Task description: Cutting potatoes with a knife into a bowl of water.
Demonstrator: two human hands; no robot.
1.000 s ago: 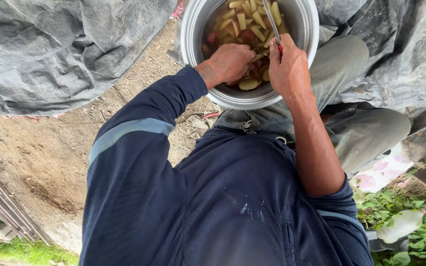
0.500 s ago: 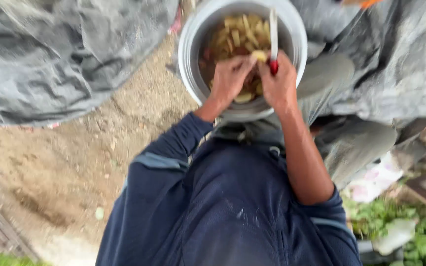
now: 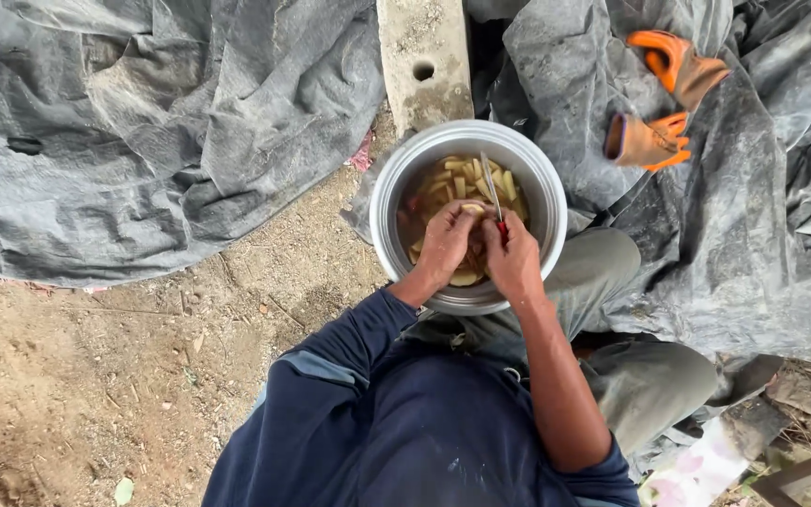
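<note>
A round metal pot stands on the ground between my knees, holding several pale yellow cut pieces. Over the pot, my left hand grips a small pale piece at its fingertips. My right hand holds a knife with a red handle, its blade pointing away from me over the pot. Both hands touch each other above the pot's near half.
Grey tarpaulin covers the ground to the left and right. A concrete post lies beyond the pot. Two orange work gloves rest on the tarpaulin at upper right. Bare dirt spreads at lower left.
The view has pulled back, so the pot sits lower and smaller in frame. My hands have stayed together over the pot, the knife still upright in the right one.
</note>
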